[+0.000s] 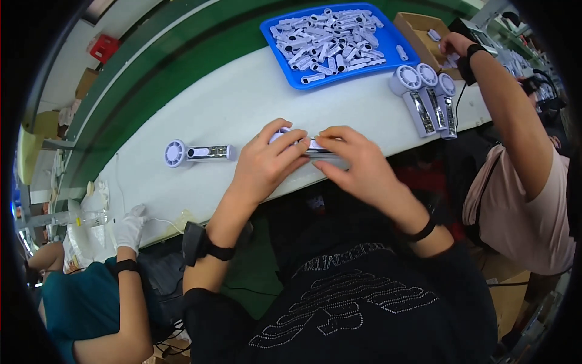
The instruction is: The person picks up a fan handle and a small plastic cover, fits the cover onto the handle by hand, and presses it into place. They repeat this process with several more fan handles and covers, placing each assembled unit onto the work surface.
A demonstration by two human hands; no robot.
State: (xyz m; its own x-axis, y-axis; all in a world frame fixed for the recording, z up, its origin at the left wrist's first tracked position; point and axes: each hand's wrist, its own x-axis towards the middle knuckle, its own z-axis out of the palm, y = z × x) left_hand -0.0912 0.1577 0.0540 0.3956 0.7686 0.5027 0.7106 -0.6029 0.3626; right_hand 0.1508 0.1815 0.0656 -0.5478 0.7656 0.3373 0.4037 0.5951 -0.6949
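Between my two hands, above the table's near edge, is a lavender handheld fan (315,153), mostly covered by my fingers. My left hand (267,159) is closed around its round head end. At the handle end, the fingers and thumb of my right hand (357,159) pinch the casing. Off to the left a similar handheld fan (209,153) lies flat, its round grille to the left and its handle's inside showing. More fans (424,100) lie side by side on the right, their handles showing shiny insides.
A blue tray (290,77) heaped with small pale casing parts (330,42) sits at the far side of the white table (224,85). Beside it a co-worker's hand (454,45) reaches into a cardboard box (418,27). At the left, another person's gloved hand (129,229) rests by the table edge.
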